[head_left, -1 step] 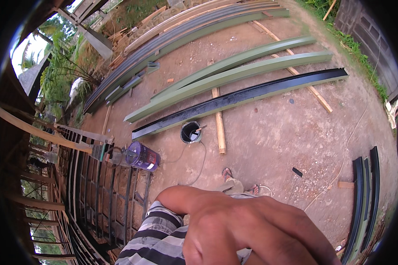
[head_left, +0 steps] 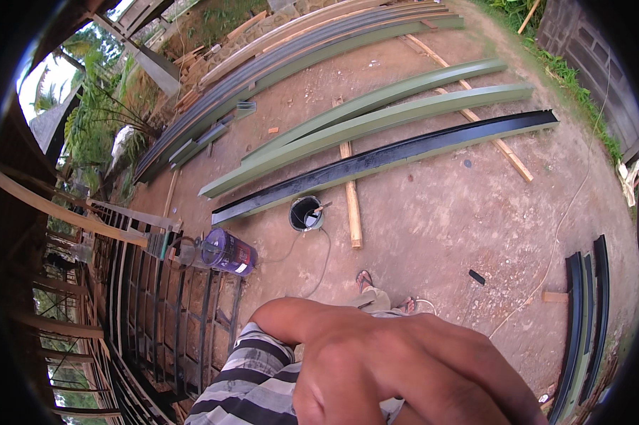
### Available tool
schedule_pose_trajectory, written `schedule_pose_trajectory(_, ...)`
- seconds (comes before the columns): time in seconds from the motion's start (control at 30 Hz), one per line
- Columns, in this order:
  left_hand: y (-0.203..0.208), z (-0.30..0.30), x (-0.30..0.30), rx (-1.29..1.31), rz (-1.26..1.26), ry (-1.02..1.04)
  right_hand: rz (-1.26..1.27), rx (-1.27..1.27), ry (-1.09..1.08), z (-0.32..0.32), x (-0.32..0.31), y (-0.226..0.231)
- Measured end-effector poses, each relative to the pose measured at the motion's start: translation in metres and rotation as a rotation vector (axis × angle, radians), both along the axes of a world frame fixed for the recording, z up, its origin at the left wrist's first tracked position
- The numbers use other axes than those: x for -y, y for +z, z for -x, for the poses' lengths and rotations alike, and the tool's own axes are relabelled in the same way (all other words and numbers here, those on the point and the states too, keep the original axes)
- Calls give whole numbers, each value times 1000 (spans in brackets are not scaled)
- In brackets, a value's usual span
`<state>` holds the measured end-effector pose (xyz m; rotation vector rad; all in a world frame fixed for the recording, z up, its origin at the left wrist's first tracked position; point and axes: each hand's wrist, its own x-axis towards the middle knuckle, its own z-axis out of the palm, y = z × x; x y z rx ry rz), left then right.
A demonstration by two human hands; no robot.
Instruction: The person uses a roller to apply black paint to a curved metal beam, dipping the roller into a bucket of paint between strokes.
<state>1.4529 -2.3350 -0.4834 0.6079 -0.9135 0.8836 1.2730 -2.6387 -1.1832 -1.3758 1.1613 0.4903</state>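
Close in front of my striped shirt (head_left: pixel 245 365), my bare arms and hands (head_left: pixel 380 361) overlap in one large shape at the lower edge. I cannot tell where one hand ends and the other begins. No fingers show clearly, and no held thing is visible. Beyond them on the dirt ground are a black bucket (head_left: pixel 299 210) with a brush-like handle sticking out, and a purple pail (head_left: pixel 229 252) to its left. Behind the bucket lies a long steel beam (head_left: pixel 390 157), its upper side coated black. Both hands are apart from these things.
Two pale green beams (head_left: pixel 376 122) rest on timber strips (head_left: pixel 353 205) farther back. More long beams (head_left: pixel 312 44) lie along the far side. Dark beams (head_left: pixel 581 326) stand at the right. A slatted frame (head_left: pixel 171 319) is at the left, and a thin cord (head_left: pixel 564 223) crosses the ground.
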Motion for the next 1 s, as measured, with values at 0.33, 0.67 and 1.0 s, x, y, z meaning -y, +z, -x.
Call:
schedule_pose_trajectory(0.33,21,7,-46,-185,-404,-359,85,13,102,10,20,-62)
schedule_pose_trajectory(0.67,89,1,-67,-34,-580,-319,187,-1,177,11,-6,-77)
schedule_pose_trajectory(1.0,104,11,-72,299,-511,-378,674,108,1619,1,41,-56)
